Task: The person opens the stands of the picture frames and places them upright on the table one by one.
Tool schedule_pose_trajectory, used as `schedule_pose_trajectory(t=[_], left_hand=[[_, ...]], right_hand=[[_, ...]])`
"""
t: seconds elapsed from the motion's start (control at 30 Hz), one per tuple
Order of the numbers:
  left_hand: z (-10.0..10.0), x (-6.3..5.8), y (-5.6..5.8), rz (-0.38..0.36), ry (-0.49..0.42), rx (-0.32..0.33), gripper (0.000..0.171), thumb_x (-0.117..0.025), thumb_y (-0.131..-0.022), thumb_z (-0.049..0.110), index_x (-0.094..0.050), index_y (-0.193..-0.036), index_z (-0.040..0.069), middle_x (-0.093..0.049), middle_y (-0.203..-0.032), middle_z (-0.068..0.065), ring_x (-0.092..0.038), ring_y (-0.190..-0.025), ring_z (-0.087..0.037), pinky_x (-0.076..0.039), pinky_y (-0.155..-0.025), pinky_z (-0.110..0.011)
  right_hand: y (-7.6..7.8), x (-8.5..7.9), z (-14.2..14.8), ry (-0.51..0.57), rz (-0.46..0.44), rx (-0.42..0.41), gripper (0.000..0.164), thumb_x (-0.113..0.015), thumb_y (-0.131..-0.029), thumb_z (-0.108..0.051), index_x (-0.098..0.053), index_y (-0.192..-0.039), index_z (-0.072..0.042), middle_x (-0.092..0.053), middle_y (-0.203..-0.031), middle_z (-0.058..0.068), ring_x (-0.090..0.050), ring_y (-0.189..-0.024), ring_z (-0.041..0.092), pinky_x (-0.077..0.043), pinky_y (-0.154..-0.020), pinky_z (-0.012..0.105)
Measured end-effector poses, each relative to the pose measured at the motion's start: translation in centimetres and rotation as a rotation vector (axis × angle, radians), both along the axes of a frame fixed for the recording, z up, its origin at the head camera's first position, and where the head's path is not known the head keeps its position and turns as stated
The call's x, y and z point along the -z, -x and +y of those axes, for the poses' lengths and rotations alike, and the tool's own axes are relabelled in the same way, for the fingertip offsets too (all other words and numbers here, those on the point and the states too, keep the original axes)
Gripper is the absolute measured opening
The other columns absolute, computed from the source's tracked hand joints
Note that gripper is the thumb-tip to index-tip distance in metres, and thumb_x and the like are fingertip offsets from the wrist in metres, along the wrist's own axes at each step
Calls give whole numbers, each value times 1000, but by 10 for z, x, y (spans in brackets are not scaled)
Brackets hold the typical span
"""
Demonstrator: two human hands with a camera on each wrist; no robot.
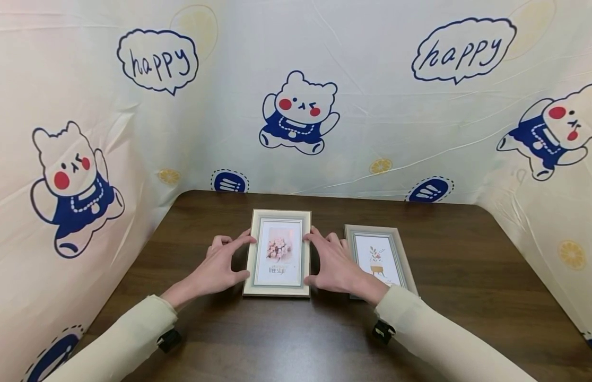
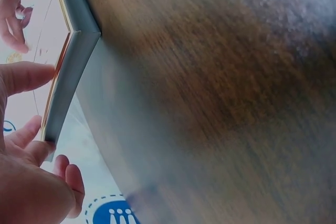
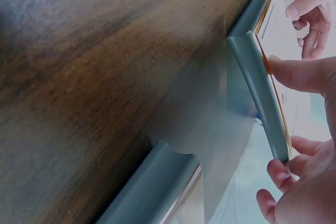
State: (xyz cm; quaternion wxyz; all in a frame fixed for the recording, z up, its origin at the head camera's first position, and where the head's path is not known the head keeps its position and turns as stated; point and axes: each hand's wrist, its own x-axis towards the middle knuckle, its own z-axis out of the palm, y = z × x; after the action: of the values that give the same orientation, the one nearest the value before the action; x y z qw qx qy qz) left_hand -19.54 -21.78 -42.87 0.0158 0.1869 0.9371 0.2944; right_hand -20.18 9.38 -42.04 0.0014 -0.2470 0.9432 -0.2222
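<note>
A cream-and-grey picture frame (image 1: 252, 265) with a pink flower print faces up near the middle of the table, held between both hands. At its left side, my left hand (image 1: 218, 268) grips the edge with thumb and fingertips, the thumb nearer me. My right hand (image 1: 338, 265) grips the opposite edge the same way. In the left wrist view, the left thumb (image 2: 31, 77) presses the rim of the frame. The right wrist view has the right thumb (image 3: 299, 74) on the rim too, with other fingers around the far end of that side.
A second picture frame (image 1: 406, 254) with a potted-plant print lies to the right, partly hidden by the right hand and sleeve. The brown wooden table (image 1: 286, 339) meets a printed cloth backdrop (image 1: 372, 122) at the back and sides.
</note>
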Motion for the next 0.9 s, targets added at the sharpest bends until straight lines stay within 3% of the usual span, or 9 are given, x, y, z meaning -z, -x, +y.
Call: schedule_pose_trajectory(t=[0.3, 0.9], left_hand=[[1, 3, -4, 81, -18, 12, 68, -85, -81, 10, -59, -143, 16, -36, -168, -10, -33, -123, -38, -31, -96, -60], [1, 3, -9, 116, -29, -1, 71, -86, -82, 8, -58, -146, 16, -35, -168, -9, -33, -126, -38, -31, -98, -60]], right_hand=[[-2, 0, 0, -14, 30, -7, 94, -94, -73, -37, -48, -153, -17, -30, -170, 14, -44, -107, 25, -31, -84, 40], [-7, 0, -1, -11, 74, 5, 95, -95, -71, -36, -49, -152, -18, -30, -169, 14, -44, -105, 22, -31, -86, 40]])
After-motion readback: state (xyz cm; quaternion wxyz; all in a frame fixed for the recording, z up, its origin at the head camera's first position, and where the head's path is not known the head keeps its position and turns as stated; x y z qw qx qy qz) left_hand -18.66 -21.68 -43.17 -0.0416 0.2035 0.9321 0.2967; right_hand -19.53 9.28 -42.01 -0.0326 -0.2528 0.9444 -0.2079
